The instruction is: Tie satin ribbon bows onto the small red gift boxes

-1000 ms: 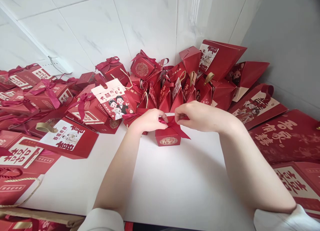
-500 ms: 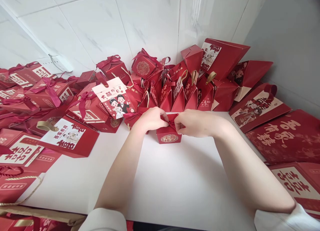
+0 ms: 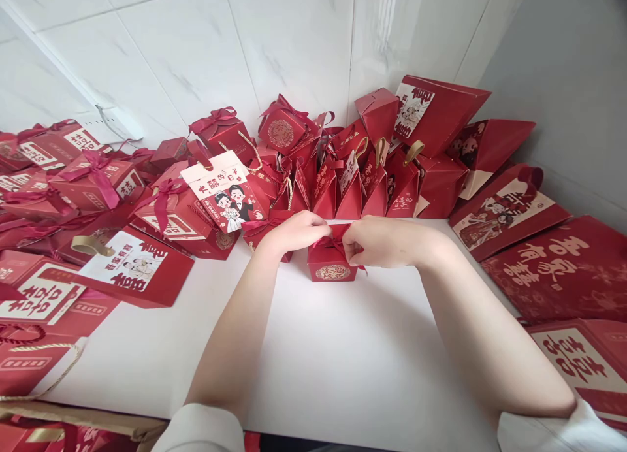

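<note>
Drawn lower over the right edge of the small red cardboard box [image 3: 333, 272] since the earliest frame, the right hand [image 3: 385, 241] now covers most of the ribbon's right tail, leaving a short end below its fingers. Nearest are two pale short sleeves [image 3: 206, 431], then the bare middle of the white worktop [image 3: 343, 360]. Beyond it the box stands upright between the hands, gold emblem facing near, with a dark red satin ribbon [image 3: 327, 242] bunched on top. The right grip is pinched on that ribbon; the left hand [image 3: 302, 232] has its fingertips together at the left of the bow, though whether they hold ribbon I cannot tell. Tightening and shaping the bow looks to be the step in hand; the next move seems to call for evening the loops without denting the lid. Farther off stand a row of pointed red paper boxes [image 3: 350, 202] and, to their left, a heap of ribboned red boxes [image 3: 98, 183], with white marbled wall tiles [image 3: 289, 40] behind.
</note>
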Tool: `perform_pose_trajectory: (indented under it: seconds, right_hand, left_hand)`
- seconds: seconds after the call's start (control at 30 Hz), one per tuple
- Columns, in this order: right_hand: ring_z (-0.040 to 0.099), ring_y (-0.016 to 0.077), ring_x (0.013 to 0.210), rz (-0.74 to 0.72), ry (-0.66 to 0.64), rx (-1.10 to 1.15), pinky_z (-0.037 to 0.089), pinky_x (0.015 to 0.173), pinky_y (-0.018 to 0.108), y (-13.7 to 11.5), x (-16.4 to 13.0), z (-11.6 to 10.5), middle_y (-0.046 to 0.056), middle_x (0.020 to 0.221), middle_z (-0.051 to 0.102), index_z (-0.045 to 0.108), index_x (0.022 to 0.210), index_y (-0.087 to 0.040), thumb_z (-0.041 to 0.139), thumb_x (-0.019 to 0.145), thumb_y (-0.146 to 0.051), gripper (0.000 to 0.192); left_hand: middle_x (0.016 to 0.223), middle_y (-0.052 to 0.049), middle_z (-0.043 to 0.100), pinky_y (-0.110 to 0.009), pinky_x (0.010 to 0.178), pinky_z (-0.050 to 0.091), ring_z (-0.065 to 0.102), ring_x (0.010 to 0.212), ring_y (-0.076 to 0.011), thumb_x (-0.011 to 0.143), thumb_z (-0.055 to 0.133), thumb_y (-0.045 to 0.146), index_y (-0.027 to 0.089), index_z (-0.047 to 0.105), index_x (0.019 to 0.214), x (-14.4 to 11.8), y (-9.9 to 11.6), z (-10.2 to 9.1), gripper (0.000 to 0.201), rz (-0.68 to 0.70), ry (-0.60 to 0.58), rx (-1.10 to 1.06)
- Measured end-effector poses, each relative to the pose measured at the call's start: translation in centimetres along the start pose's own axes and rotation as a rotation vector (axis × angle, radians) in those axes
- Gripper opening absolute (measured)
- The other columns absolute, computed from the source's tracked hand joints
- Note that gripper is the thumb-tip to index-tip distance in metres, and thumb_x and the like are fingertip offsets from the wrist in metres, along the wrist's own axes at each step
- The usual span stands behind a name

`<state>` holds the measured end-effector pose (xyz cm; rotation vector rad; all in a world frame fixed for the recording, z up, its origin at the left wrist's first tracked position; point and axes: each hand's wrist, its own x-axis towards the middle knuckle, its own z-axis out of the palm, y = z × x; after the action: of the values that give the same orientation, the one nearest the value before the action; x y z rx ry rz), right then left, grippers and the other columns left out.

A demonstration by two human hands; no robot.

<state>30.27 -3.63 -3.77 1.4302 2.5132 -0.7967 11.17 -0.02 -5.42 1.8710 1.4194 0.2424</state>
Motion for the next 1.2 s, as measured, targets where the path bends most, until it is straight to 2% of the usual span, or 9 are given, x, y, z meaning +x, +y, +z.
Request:
perform_pose_trajectory:
  seconds: [0.13, 0.37, 0.5, 0.57, 0.63, 0.8, 0.9, 1.03, 1.2]
  right_hand:
    - [0.043, 0.0121, 0.053, 0.008, 0.005, 0.0, 0.026, 0.049, 0.029, 0.0, 0.0, -0.1, 0.001, 0.064, 0.054, 0.055, 0.065, -0.019, 0.056, 0.076, -0.013, 0.013]
    - [0.053, 0.0162, 0.059, 0.001, 0.016, 0.042, 0.031, 0.05, 0.03, 0.4, -0.5, -0.5, 0.004, 0.073, 0.064, 0.061, 0.073, -0.021, 0.057, 0.077, -0.014, 0.008]
    - [0.055, 0.0157, 0.061, -0.114, -0.009, 0.103, 0.033, 0.052, 0.028, 0.7, -1.7, -1.2, 0.003, 0.074, 0.065, 0.063, 0.075, -0.021, 0.061, 0.079, -0.023, 0.005]
    - [0.055, 0.0158, 0.064, -0.197, -0.015, 0.158, 0.034, 0.054, 0.028, 0.9, -2.5, -1.6, 0.002, 0.077, 0.066, 0.065, 0.078, -0.021, 0.063, 0.082, -0.032, 0.012]
    - [0.054, 0.0157, 0.064, -0.215, 0.01, 0.194, 0.034, 0.055, 0.028, 1.3, -3.1, -2.0, 0.002, 0.078, 0.065, 0.064, 0.079, -0.021, 0.061, 0.085, -0.042, 0.022]
    - [0.048, 0.0151, 0.059, 0.06, 0.143, 0.126, 0.03, 0.054, 0.028, 2.6, -3.3, -2.4, 0.002, 0.072, 0.059, 0.059, 0.076, -0.021, 0.054, 0.09, -0.045, 0.028]
    - [0.053, 0.0186, 0.066, 0.127, 0.189, 0.085, 0.033, 0.059, 0.03, 3.2, -2.7, -2.2, 0.004, 0.079, 0.063, 0.063, 0.082, -0.023, 0.052, 0.09, -0.042, 0.024]
    - [0.059, 0.0231, 0.083, 0.044, 0.247, 0.103, 0.039, 0.068, 0.03, 3.5, -1.8, -2.0, 0.005, 0.097, 0.066, 0.066, 0.097, -0.025, 0.051, 0.09, -0.037, 0.02]
    - [0.058, 0.0215, 0.093, -0.127, 0.25, 0.245, 0.043, 0.076, 0.03, 3.9, -0.2, -1.4, 0.006, 0.113, 0.061, 0.064, 0.101, -0.022, 0.047, 0.094, -0.047, 0.031]
  left_hand:
    - [0.074, -0.002, 0.066, -0.028, 0.066, 0.043, 0.059, 0.072, -0.0172, 0.079, 0.059, 0.047, 0.018, 0.07, 0.074, 0.1, -0.4, -0.1, 0.031, 0.074, -0.007, 0.019]
    - [0.091, -0.002, 0.072, -0.029, 0.076, 0.045, 0.062, 0.085, -0.0186, 0.07, 0.072, 0.043, 0.019, 0.074, 0.084, 1.1, -1.4, -0.1, 0.029, 0.186, -0.096, 0.054]
    - [0.088, -0.002, 0.072, -0.029, 0.074, 0.044, 0.063, 0.082, -0.018, 0.072, 0.072, 0.041, 0.018, 0.073, 0.082, 1.2, -1.6, -0.2, 0.025, 0.214, -0.097, 0.071]
    - [0.086, -0.001, 0.072, -0.029, 0.072, 0.044, 0.062, 0.08, -0.0177, 0.073, 0.071, 0.041, 0.018, 0.072, 0.081, 1.2, -1.6, -0.2, 0.024, 0.241, -0.087, 0.107]
    - [0.087, -0.001, 0.072, -0.029, 0.074, 0.045, 0.063, 0.081, -0.0178, 0.074, 0.071, 0.04, 0.018, 0.071, 0.081, 1.2, -1.5, -0.3, 0.023, 0.263, -0.087, 0.125]
    - [0.104, -0.002, 0.072, -0.03, 0.087, 0.046, 0.064, 0.099, -0.0205, 0.075, 0.07, 0.043, 0.019, 0.071, 0.083, 0.9, -1.5, -0.6, 0.025, 0.29, -0.158, 0.1]
    - [0.118, -0.003, 0.068, -0.031, 0.097, 0.044, 0.06, 0.113, -0.0223, 0.076, 0.069, 0.043, 0.022, 0.072, 0.091, 0.5, -1.3, -0.8, 0.026, 0.314, -0.17, 0.106]
    - [0.126, -0.001, 0.065, -0.031, 0.101, 0.043, 0.058, 0.117, -0.0198, 0.08, 0.066, 0.037, 0.026, 0.068, 0.105, -0.4, -0.6, -1.1, 0.028, 0.308, -0.165, 0.053]
    - [0.115, -0.004, 0.068, -0.031, 0.087, 0.048, 0.064, 0.094, -0.017, 0.086, 0.057, 0.046, 0.022, 0.068, 0.103, -0.9, 0.0, -1.0, 0.031, 0.217, -0.121, -0.001]
